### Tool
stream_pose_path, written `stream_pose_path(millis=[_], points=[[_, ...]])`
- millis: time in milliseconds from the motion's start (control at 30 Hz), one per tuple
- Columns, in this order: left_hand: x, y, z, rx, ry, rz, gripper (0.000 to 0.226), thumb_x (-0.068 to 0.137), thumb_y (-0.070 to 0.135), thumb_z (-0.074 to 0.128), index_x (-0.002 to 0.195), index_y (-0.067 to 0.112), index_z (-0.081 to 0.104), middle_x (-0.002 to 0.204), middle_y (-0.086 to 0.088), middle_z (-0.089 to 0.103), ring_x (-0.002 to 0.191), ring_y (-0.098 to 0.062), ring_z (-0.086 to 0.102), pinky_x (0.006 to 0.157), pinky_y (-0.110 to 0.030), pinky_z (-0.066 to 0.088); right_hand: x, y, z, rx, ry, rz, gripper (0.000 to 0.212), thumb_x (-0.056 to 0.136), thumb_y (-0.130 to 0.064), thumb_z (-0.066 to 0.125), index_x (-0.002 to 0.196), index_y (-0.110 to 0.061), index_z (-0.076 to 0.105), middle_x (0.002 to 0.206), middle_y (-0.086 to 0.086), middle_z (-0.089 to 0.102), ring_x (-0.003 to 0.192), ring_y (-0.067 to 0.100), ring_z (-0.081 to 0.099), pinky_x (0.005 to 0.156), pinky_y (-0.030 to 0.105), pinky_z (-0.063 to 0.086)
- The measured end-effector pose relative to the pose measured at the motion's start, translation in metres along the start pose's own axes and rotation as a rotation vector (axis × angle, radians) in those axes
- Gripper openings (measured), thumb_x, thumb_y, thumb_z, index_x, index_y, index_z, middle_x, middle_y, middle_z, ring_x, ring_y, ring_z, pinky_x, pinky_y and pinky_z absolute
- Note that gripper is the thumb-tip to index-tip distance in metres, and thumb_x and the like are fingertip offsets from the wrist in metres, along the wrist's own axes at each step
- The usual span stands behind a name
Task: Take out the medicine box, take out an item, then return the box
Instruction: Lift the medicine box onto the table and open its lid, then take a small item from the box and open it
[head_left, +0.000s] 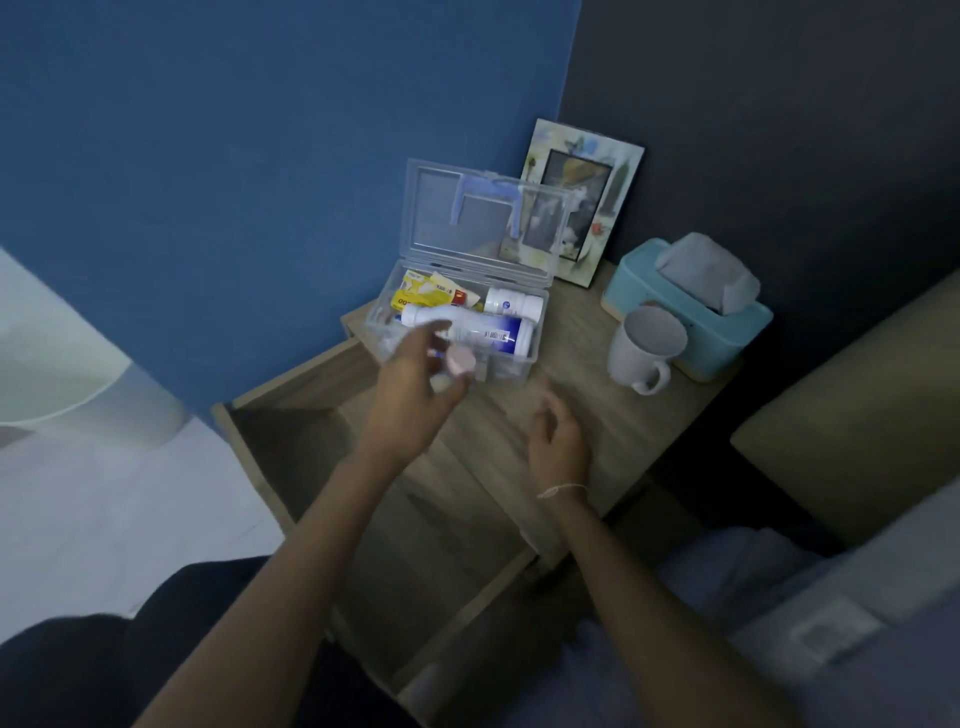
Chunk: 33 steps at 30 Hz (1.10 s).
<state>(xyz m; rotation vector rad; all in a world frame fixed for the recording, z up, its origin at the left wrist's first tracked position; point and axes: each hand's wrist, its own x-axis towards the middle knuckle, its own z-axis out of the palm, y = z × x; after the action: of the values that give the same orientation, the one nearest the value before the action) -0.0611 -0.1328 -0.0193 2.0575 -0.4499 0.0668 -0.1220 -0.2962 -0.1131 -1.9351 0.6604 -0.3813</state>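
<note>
The clear plastic medicine box (519, 368) stands on the wooden nightstand with its lid (483, 218) tipped up and back. Inside lie a white bottle with a blue label (485, 330), a second white bottle (514, 303) and yellow packets (420, 294). My left hand (413, 379) hovers at the box's front edge, fingers pinched on a small pink-capped item (460, 360). My right hand (558, 436) floats over the nightstand top in front of the box, fingers apart and holding nothing.
The nightstand's drawer (306, 447) is pulled out below my left arm. A white mug (644, 353), a teal tissue box (691, 322) and a picture frame (584, 202) stand to the right of and behind the box. A bed edge (857, 441) is at right.
</note>
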Motion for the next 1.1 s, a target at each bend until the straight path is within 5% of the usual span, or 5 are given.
stream_pose_path(millis=[133, 267, 367, 833, 1100], points=[[-0.058, -0.004, 0.018, 0.060, -0.197, -0.014, 0.049, 0.088, 0.019, 0.064, 0.134, 0.012, 0.049, 0.122, -0.007, 0.052, 0.105, -0.016, 0.059, 0.094, -0.017, 0.044, -0.040, -0.010, -0.012, 0.310, -0.116, 0.175, 0.016, 0.094, -0.016, 0.054, 0.093, -0.018, 0.070, 0.089, 0.007, 0.073, 0.084, 0.020, 0.068, 0.077, 0.032, 0.052], [-0.082, 0.003, 0.032, 0.033, -0.243, 0.038, 0.038, 0.087, 0.014, 0.065, 0.124, 0.010, 0.058, 0.117, -0.007, 0.055, 0.103, -0.015, 0.056, 0.086, 0.002, 0.033, -0.059, -0.019, -0.020, 0.757, -0.464, 0.600, 0.031, 0.096, -0.036, 0.048, 0.100, -0.013, 0.069, 0.090, 0.006, 0.076, 0.079, 0.016, 0.071, 0.072, 0.029, 0.053], [-0.088, 0.008, 0.034, 0.015, -0.242, 0.060, 0.037, 0.082, 0.012, 0.069, 0.119, 0.015, 0.061, 0.114, -0.003, 0.058, 0.097, -0.013, 0.056, 0.089, -0.017, 0.046, -0.066, -0.020, -0.029, 1.018, -0.547, 0.757, 0.027, 0.090, -0.033, 0.055, 0.098, -0.011, 0.069, 0.089, 0.004, 0.076, 0.066, 0.007, 0.066, 0.061, 0.020, 0.052], [-0.073, 0.026, 0.037, 0.405, -0.260, 0.297, 0.032, 0.086, 0.034, 0.063, 0.110, 0.014, 0.058, 0.108, -0.005, 0.059, 0.098, -0.020, 0.049, 0.080, -0.032, 0.044, -0.069, -0.023, -0.033, 1.411, -0.445, 0.735, 0.043, 0.077, -0.032, 0.069, 0.103, 0.001, 0.067, 0.092, 0.012, 0.071, 0.071, 0.009, 0.067, 0.064, 0.022, 0.056], [-0.078, 0.016, 0.048, 0.808, -0.211, 0.519, 0.041, 0.093, 0.048, 0.035, 0.104, 0.014, 0.056, 0.100, -0.008, 0.062, 0.085, -0.025, 0.059, 0.072, -0.038, 0.048, -0.072, -0.021, -0.042, 1.334, -0.503, 0.784, 0.042, 0.076, -0.034, 0.071, 0.105, -0.004, 0.066, 0.083, -0.001, 0.054, 0.069, 0.001, 0.040, 0.073, 0.018, 0.043]])
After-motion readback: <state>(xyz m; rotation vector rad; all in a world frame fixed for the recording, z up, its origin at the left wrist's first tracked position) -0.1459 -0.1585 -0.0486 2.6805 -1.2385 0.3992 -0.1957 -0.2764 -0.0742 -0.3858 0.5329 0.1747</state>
